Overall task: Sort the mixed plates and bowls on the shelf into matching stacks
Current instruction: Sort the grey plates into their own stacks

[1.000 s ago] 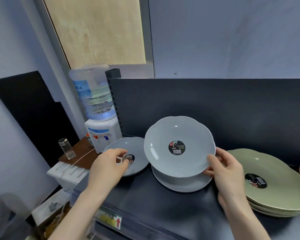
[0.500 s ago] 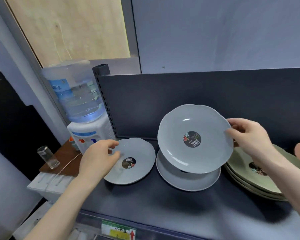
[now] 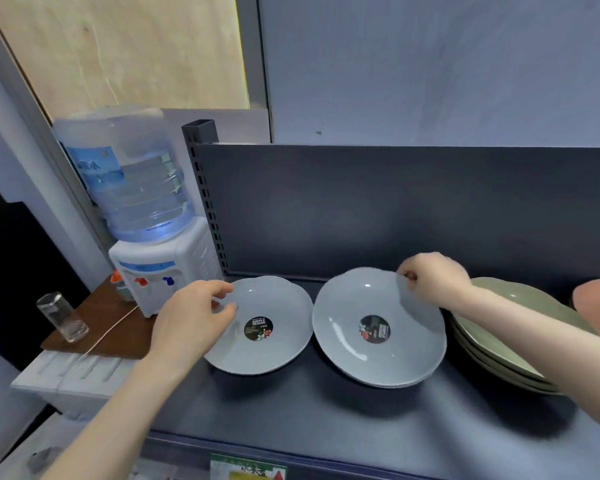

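Grey plate (image 3: pixel 347 341) is laid on the matching grey stack (image 3: pixel 395 384) at the middle of the shelf (image 3: pixel 326 410), so that equal shapes are kept together. Its rim is pinched at 1 o'clock by the right hand (image 3: pixel 430 277). The smaller grey plate (image 3: pixel 274 351), at 9 o'clock from it, is gripped at its rim by the left hand (image 3: pixel 191 317).

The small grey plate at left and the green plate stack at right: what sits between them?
Head view: a larger grey scalloped plate, resting on a matching one, its far rim pinched by the right hand.
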